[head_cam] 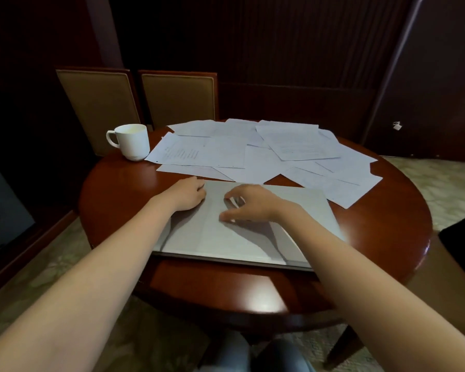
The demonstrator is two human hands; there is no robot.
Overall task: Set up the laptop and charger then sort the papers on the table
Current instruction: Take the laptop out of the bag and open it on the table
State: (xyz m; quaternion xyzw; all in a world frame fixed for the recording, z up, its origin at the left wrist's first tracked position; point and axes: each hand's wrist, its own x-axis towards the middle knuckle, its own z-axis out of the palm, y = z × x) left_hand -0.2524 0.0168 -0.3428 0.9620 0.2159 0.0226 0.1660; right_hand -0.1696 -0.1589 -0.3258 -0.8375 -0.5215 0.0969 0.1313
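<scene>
Setup looks barely begun: left hand (187, 194) grips the closed laptop (220, 237) by its far corner, right hand (250, 204) hovers loosely spread and empty over it, papers (266, 151) just beyond, so raising the lid seems next

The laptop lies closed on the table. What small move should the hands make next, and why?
Probably open the laptop. It lies closed and flat on the table, with the left hand at its far left corner and the right hand hovering above it, holding nothing. The papers lie scattered behind it, so sorting can come later. No charger is in view.
</scene>
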